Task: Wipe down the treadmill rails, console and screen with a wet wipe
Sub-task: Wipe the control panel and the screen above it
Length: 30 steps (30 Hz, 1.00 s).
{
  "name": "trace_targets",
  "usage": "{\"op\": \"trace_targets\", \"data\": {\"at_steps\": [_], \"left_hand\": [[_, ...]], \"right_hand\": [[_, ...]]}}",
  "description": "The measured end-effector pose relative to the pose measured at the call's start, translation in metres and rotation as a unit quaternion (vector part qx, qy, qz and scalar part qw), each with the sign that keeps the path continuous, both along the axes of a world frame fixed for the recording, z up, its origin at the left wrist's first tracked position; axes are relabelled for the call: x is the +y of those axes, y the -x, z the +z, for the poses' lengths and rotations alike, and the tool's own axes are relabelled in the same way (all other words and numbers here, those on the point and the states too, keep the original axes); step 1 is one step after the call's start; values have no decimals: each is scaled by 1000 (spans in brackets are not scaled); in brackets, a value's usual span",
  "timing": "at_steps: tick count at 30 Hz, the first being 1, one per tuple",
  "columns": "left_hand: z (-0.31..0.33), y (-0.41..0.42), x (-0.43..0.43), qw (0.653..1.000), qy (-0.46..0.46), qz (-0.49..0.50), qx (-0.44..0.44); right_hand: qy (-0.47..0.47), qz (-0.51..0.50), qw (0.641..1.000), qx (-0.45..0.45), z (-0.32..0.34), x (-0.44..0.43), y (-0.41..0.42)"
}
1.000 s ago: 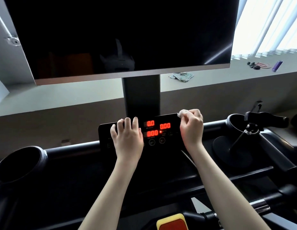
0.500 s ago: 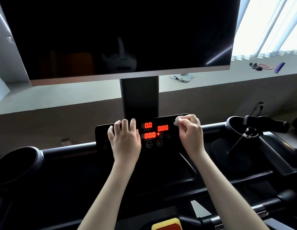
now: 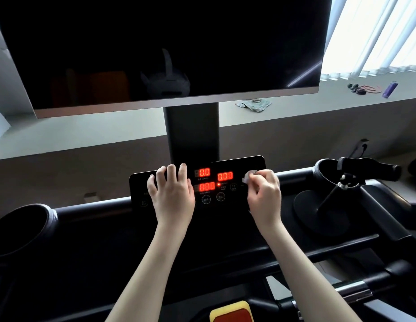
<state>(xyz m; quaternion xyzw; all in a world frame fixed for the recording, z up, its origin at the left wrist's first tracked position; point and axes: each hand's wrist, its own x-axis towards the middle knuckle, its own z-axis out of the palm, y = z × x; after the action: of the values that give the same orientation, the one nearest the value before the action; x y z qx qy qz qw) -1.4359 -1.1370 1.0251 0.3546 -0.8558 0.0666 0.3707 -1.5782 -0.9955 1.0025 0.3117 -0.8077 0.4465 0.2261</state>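
Note:
The black treadmill console (image 3: 239, 165) shows red lit digits. My left hand (image 3: 172, 194) rests flat on its left half with straight fingers. My right hand (image 3: 264, 196) pinches a small bunched white wet wipe (image 3: 248, 176) against the console's right part, beside the digits. A large dark screen (image 3: 160, 47) stands above on a black post (image 3: 191, 131). The black front rail (image 3: 90, 208) runs left and right behind the console.
Cup holders sit at the far left (image 3: 21, 226) and right (image 3: 325, 168). A small tripod stand (image 3: 337, 194) stands on a round base at the right. A cloth (image 3: 254, 104), a purple bottle (image 3: 389, 89) and small items lie on the window ledge. A red-and-yellow part (image 3: 232, 313) shows at the bottom.
My right hand has slid the wipe down from the console's top right edge onto its face. The left hand stays flat in place. The view has shifted slightly.

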Motion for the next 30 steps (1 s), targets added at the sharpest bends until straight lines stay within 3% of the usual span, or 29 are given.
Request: {"op": "trace_targets", "data": {"at_steps": [4, 9, 12, 14, 19, 23, 30], "left_hand": [[0, 0, -1, 1000, 4, 0, -1], [0, 0, 0, 1000, 5, -3, -8], [-1, 0, -2, 1000, 6, -5, -12], [-1, -1, -3, 1000, 5, -7, -13], [-1, -3, -4, 1000, 12, -9, -21], [-1, -2, -4, 1000, 14, -8, -21], [-3, -2, -4, 1000, 12, -8, -28]], "right_hand": [[-54, 151, 985, 65, -8, 6, -23], [-11, 6, 1000, -1, -10, 9, -10], [-44, 93, 994, 38, -14, 9, -30], [-56, 100, 992, 52, -15, 16, -26], [8, -64, 998, -25, -17, 21, -12], [-28, -4, 1000, 3, -26, 21, -23], [18, -27, 999, -10, 15, -8, 28]]}}
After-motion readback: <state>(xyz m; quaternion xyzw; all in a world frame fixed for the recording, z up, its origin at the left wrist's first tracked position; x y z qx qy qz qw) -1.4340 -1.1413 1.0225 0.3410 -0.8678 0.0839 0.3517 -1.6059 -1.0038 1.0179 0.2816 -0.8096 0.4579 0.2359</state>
